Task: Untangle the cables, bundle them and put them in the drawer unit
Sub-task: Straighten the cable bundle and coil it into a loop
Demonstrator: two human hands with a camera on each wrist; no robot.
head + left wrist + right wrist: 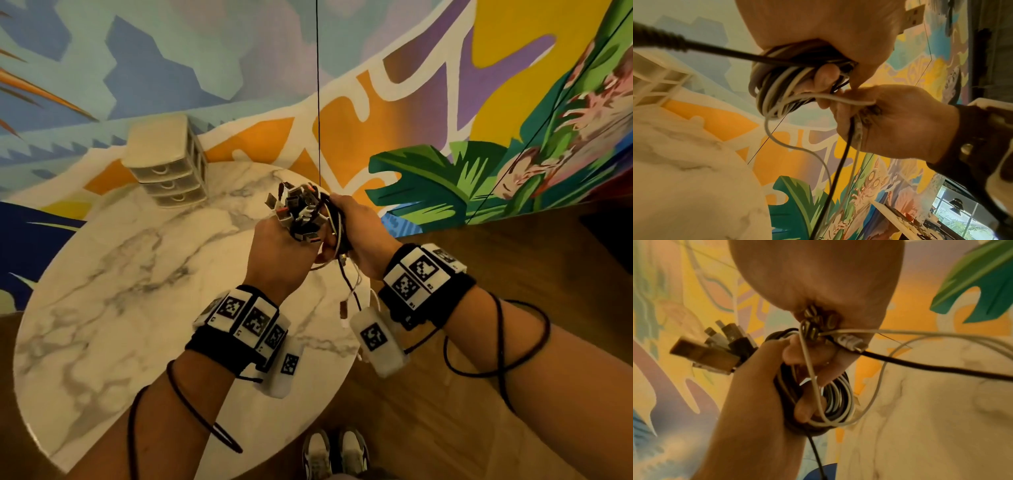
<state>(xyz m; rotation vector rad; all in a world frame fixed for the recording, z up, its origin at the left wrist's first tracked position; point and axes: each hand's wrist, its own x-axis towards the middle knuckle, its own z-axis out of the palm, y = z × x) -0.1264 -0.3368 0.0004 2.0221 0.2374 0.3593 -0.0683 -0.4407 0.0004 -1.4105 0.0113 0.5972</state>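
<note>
A coil of black and white cables [334, 222] is held in the air over the far right of the marble table [120, 308]. My left hand [274, 240] grips the coil, and a cluster of USB plugs [294, 210] sticks up above its fingers. In the left wrist view the coil [777, 81] loops out from under the left palm. My right hand [358, 233] grips the loose cable ends beside the coil, with a black and a white strand [349, 291] hanging below it. The beige three-drawer unit [168, 164] stands at the table's far edge with its drawers closed.
A painted mural wall [411, 120] rises right behind the table. Wooden floor [445, 428] lies to the right and near side, with my shoes [335, 452] by the table's rim. Black sensor cords [496, 342] wind around both forearms.
</note>
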